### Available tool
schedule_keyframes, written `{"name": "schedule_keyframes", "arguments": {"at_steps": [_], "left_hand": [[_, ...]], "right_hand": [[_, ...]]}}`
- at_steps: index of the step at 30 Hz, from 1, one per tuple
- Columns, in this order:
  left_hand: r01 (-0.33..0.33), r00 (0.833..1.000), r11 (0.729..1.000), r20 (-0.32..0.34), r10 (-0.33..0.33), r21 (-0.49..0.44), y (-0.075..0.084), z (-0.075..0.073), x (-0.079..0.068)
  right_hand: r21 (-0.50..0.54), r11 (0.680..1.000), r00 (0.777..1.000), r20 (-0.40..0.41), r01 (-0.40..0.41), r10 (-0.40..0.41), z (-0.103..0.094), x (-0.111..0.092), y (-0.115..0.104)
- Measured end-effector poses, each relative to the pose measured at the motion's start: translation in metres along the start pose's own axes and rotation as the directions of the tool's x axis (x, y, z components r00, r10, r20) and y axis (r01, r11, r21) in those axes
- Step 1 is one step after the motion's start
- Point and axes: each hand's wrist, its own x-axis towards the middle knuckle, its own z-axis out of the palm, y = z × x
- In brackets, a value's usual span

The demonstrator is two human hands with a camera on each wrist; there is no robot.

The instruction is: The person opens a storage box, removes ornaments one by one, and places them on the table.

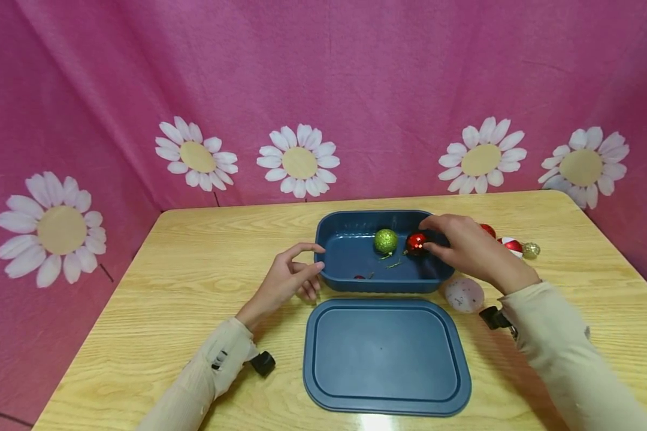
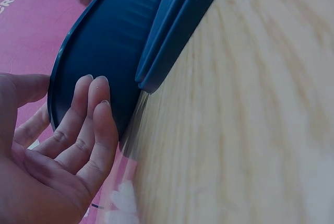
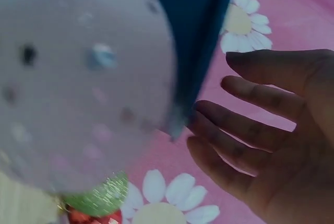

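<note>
A dark blue rectangular box [image 1: 350, 286] stands on the table. My left hand [image 1: 288, 278] holds its left end, with thumb and forefinger at the rim; in the left wrist view the other fingers lie along the outer wall [image 2: 99, 41]. My right hand [image 1: 466, 248] reaches over the right end, fingers apart, beside a shiny red bauble [image 1: 416, 243] inside. In the right wrist view no bauble shows between these fingers [image 3: 245, 153]. A glittery green bauble [image 1: 386, 240] lies left of the red one. A red bit [image 1: 359, 277] shows behind the near wall, mostly hidden.
A blue lid [image 1: 383, 353] lies flat in front of the box. Right of the box are a pale speckled ball [image 1: 465, 294], a red bauble [image 1: 487, 230], a red-and-white one [image 1: 511, 245] and a gold one [image 1: 531, 250]. A pink flowered curtain [image 1: 383, 90] hangs behind the table.
</note>
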Motion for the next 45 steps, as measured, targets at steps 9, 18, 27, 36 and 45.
{"name": "schedule_keyframes", "arguments": {"at_steps": [9,18,27,36,45], "left_hand": [[-0.002,1.000,1.000,-0.005,0.002,0.009,0.001,0.001,0.000],[0.001,1.000,1.000,0.003,-0.001,0.007,0.000,0.002,0.000],[0.013,1.000,1.000,-0.007,-0.012,0.012,0.002,0.002,0.000],[0.005,1.000,1.000,-0.009,-0.005,0.013,0.001,0.000,-0.001],[-0.002,1.000,1.000,-0.007,0.002,0.025,0.000,0.000,-0.001]], "right_hand": [[-0.084,0.996,1.000,-0.022,-0.024,0.022,0.023,0.004,0.007],[-0.083,0.995,0.998,0.031,-0.051,0.054,0.033,0.002,0.010],[-0.038,0.998,0.998,0.041,-0.040,0.041,0.036,0.004,0.011],[-0.024,0.999,0.998,0.048,-0.038,0.039,0.035,0.004,0.009],[-0.026,0.999,1.000,0.017,-0.023,0.023,0.033,0.002,0.008]]}}
